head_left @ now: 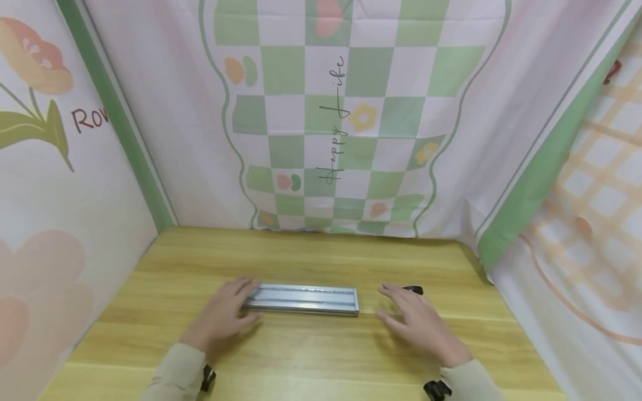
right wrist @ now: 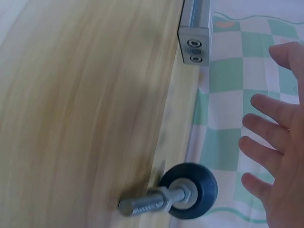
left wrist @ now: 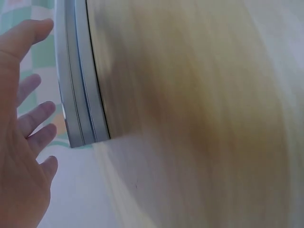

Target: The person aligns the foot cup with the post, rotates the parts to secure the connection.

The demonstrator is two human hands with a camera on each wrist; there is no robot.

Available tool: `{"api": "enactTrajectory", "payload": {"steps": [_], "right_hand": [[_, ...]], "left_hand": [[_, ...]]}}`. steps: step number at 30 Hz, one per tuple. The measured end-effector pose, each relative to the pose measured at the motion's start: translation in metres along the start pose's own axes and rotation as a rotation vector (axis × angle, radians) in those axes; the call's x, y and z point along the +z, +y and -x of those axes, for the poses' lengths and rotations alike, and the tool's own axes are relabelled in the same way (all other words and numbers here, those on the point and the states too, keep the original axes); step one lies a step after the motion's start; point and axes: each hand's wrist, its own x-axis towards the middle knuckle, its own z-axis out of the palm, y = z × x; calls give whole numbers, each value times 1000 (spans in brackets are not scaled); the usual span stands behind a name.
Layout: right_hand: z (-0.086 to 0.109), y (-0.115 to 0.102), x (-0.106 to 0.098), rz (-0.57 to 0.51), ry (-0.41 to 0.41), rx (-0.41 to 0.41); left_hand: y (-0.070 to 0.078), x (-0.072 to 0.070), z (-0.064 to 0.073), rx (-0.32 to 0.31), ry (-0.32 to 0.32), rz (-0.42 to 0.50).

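A silver aluminium profile (head_left: 306, 298) with lengthwise grooves lies across the wooden table. In the head view, my left hand (head_left: 228, 312) overlaps its left end, fingers spread and loosely bent. The left wrist view has those fingers beside the profile (left wrist: 83, 80), gripping nothing; contact cannot be told. My right hand (head_left: 416, 320) hovers off the profile's right end, fingers apart and holding nothing. An end plate (right wrist: 194, 45) with two screws caps that end. Beyond the right hand is a levelling foot (right wrist: 190, 190) with a black round base and threaded stud, mostly hidden in the head view.
The wooden table (head_left: 311, 362) has pale yellow grain. Behind it hangs a green-and-white checked curtain (head_left: 326, 117). Printed cloth walls (head_left: 45, 195) enclose the left side, and another cloth (head_left: 592, 223) hangs along the right edge. Black straps (head_left: 436, 390) sit at both wrists.
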Motion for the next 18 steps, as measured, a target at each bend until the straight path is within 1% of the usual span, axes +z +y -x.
{"api": "enactTrajectory", "payload": {"steps": [4,8,13,16,18], "right_hand": [[-6,-4,4,-73,-46,18],[-12,-7,11,-161,-108,23],[-19,-10,21,-253,-173,39],[-24,-11,25,-297,-200,44],[-27,-13,29,-312,-210,44]], "left_hand": [[2,5,-4,10,-1,23],[4,9,-10,-32,-43,44],[4,14,-17,-93,-106,32],[5,15,-19,-112,-128,24],[5,14,-20,-106,-122,18]]}}
